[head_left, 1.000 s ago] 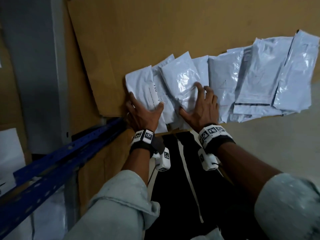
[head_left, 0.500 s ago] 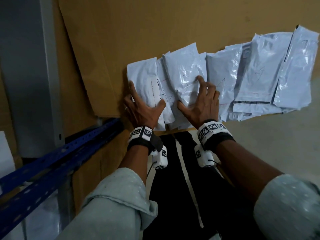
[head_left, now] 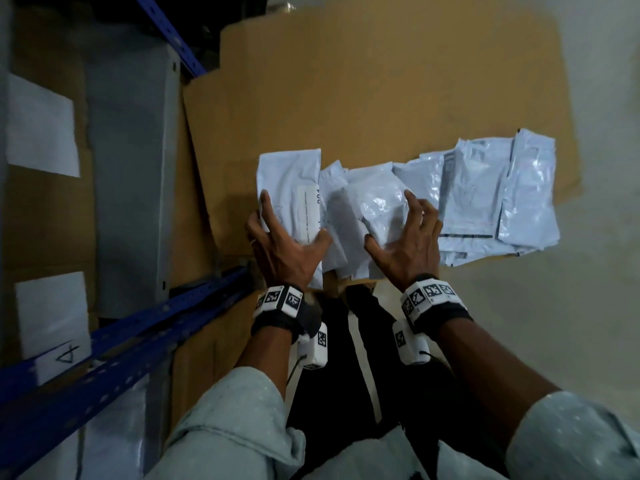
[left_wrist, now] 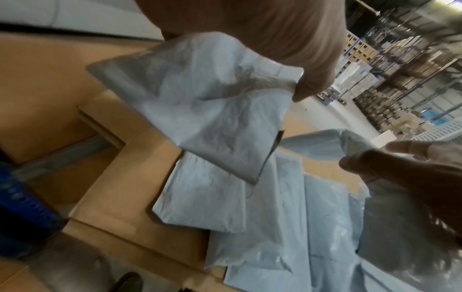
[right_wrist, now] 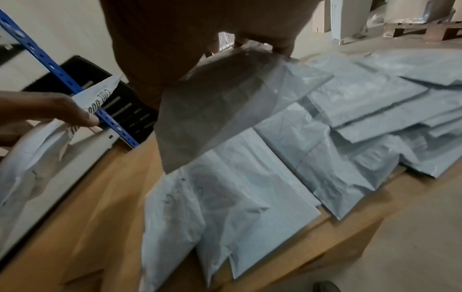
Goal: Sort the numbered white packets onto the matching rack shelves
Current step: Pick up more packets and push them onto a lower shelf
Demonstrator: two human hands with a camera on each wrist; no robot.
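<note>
Pick-up step: one packet in each hand, both lifted off the pile.

Left hand (head_left: 287,251) pinches a flat white plastic packet with a printed label strip (head_left: 291,188) at its near edge; right hand (head_left: 408,244) grips a crinkled glossy white packet (head_left: 377,202) the same way. Both hang just above the remaining row of white packets (head_left: 485,199), which lies overlapped on the brown cardboard sheet (head_left: 381,81). Blue steel rack frame (head_left: 121,348) stands to the left, with a white paper shelf label marked 4 (head_left: 52,327) behind it. Judged next: read each packet's number, hard to make out here, then carry left to the matching shelf.
</note>
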